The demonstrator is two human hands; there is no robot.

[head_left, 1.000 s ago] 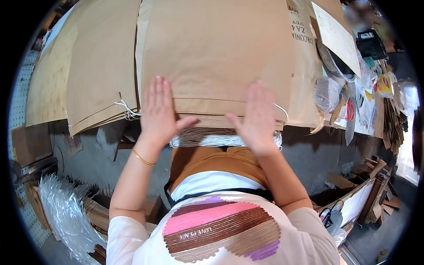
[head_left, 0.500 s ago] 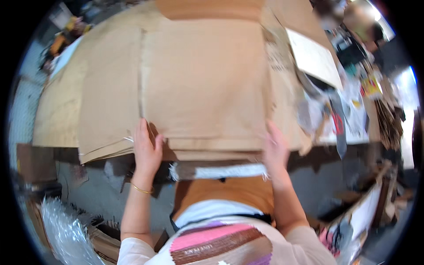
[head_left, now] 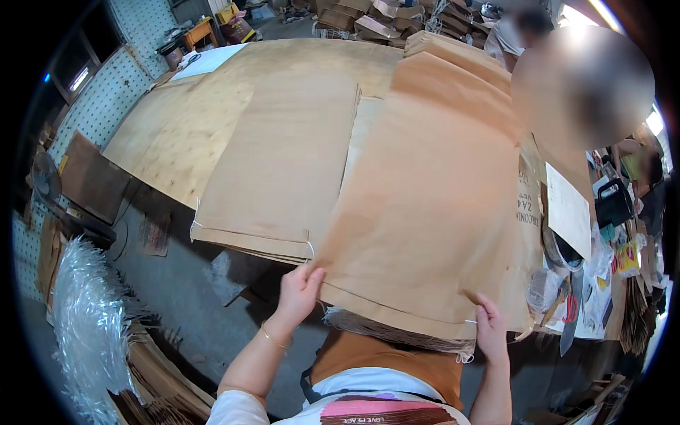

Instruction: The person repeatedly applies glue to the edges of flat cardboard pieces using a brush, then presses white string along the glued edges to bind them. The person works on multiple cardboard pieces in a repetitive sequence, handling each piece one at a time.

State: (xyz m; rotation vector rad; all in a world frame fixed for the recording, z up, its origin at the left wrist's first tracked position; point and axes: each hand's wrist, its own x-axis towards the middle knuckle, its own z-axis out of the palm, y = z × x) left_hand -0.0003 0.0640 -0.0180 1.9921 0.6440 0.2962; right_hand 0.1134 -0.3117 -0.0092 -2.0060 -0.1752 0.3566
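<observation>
Across the desk (head_left: 185, 145), seen from the head view, a large brown kraft paper sack (head_left: 425, 205) is lying lengthwise, its hemmed end facing the person and its far end bending upward. The left hand (head_left: 300, 289) is pinching the sack's near left corner between thumb and fingers. The right hand (head_left: 490, 327) is closing narrowly on the near right corner, where a short white string is showing beside the fingers. Below the hem, a bundle of cords (head_left: 397, 333) is hanging in front of the person's waist. To the left, a stack of kraft sacks (head_left: 283, 156) is resting flat, with white string showing at both near corners. To the right, a white board (head_left: 567, 212) is lying at a slant, and red-handled scissors (head_left: 570, 309) are resting near a clear plastic bag (head_left: 542, 290).
</observation>
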